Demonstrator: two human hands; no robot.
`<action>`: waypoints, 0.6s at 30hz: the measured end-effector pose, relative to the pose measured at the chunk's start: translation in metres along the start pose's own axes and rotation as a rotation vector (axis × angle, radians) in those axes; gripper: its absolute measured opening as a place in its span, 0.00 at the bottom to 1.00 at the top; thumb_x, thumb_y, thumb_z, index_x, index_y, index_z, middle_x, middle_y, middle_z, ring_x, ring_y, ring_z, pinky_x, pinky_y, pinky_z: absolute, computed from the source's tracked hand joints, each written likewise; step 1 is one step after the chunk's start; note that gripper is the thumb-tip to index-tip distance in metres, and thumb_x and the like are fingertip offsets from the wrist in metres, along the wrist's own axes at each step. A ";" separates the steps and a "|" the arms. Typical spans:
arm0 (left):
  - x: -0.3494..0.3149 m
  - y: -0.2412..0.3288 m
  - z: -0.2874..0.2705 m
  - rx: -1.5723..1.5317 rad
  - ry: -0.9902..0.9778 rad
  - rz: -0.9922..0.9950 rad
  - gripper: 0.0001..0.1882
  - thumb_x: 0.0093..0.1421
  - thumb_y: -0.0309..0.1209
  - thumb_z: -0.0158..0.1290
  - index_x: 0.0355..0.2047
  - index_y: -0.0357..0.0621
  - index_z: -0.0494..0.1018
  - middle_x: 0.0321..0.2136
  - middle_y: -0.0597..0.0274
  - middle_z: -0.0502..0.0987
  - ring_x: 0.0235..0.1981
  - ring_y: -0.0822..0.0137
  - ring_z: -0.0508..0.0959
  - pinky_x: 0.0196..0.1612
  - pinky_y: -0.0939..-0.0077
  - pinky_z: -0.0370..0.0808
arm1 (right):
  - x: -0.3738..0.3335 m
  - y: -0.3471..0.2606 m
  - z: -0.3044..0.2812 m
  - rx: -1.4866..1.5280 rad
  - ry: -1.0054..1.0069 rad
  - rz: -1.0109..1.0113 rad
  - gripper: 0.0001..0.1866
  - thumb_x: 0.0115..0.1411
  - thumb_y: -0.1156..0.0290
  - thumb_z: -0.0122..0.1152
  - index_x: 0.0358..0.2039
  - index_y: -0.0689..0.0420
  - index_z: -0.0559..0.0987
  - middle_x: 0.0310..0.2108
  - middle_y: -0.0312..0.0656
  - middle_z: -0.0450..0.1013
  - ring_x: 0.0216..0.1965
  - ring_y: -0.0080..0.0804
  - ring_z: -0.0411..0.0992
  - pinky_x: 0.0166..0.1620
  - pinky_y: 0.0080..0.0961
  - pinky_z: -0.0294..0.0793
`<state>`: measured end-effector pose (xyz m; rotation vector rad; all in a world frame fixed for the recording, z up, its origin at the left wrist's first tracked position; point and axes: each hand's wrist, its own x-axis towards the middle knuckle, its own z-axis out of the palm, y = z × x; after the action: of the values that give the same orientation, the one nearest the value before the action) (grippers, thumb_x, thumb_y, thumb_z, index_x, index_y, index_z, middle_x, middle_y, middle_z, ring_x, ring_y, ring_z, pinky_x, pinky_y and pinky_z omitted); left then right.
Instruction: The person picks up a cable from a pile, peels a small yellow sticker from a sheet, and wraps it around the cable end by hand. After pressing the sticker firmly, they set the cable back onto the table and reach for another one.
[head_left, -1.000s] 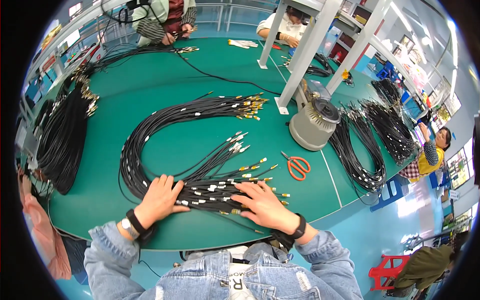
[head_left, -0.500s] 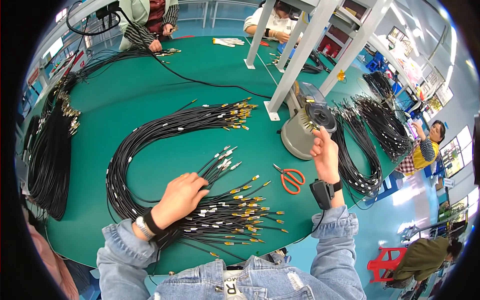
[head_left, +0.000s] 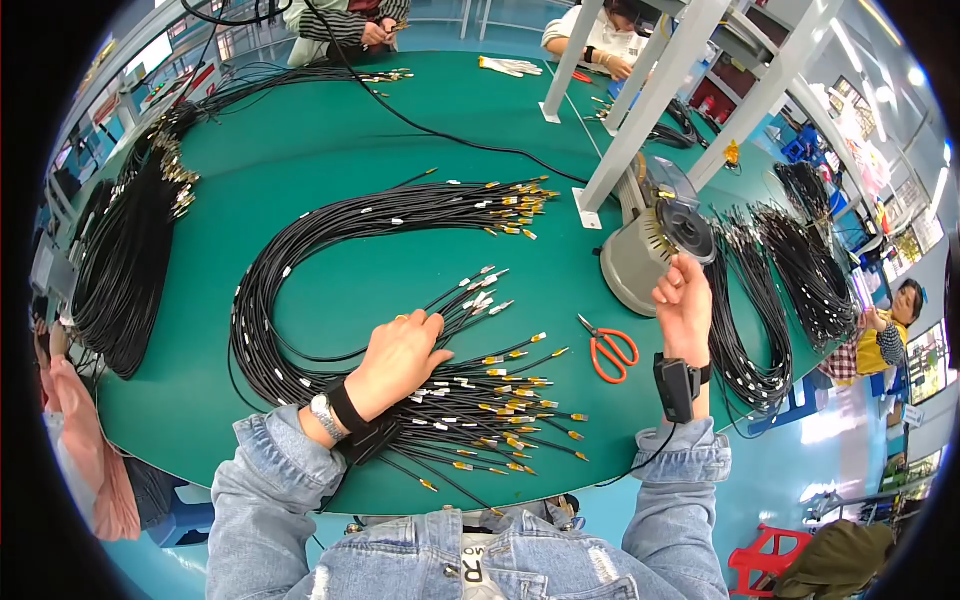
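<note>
Both grips are unclear: the left hand (head_left: 402,362) partly hides black cables (head_left: 452,404), the right hand (head_left: 685,312) curls inward.

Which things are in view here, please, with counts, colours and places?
table: one, green, centre
curved bundle: one, black, near middle
left cables: uncountable, black, table's left
right cables: uncountable, black, table's right
machine: one, grey, right of centre
snips: one, orange-handled, before machine
cord: one, black, across table
posts: several, grey, table's far right
gloves: count unclear, white, far edge
red stool: one, red, lower right
co-workers: four or more, mixed colours, around table
left hand: one, bare, on curved bundle
right hand: one, bare, beside machine
</note>
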<state>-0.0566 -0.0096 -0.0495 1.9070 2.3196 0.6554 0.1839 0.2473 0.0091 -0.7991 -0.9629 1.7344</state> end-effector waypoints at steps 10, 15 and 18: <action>0.014 -0.010 0.002 -0.261 0.059 -0.046 0.11 0.50 0.27 0.58 0.32 0.41 0.68 0.23 0.59 0.73 0.23 0.63 0.73 0.27 0.71 0.70 | -0.006 0.013 -0.004 0.064 0.125 0.062 0.09 0.59 0.64 0.53 0.31 0.57 0.72 0.18 0.29 0.58 0.16 0.16 0.52 0.22 0.18 0.53; 0.020 -0.001 -0.001 -0.717 0.054 -0.171 0.08 0.54 0.25 0.55 0.33 0.40 0.69 0.21 0.64 0.72 0.22 0.75 0.70 0.26 0.80 0.68 | 0.003 0.012 0.010 0.089 0.171 0.082 0.10 0.58 0.64 0.56 0.32 0.57 0.72 0.17 0.28 0.57 0.15 0.16 0.51 0.22 0.17 0.53; 0.024 0.006 -0.009 -0.746 0.005 -0.182 0.08 0.55 0.25 0.55 0.34 0.39 0.69 0.21 0.65 0.72 0.22 0.77 0.70 0.25 0.81 0.67 | 0.007 0.012 0.009 0.067 0.154 0.033 0.09 0.58 0.66 0.57 0.32 0.57 0.72 0.16 0.27 0.57 0.15 0.16 0.50 0.22 0.17 0.52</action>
<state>-0.0594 0.0119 -0.0343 1.3313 1.8197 1.2656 0.1687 0.2486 0.0022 -0.8954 -0.7883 1.6971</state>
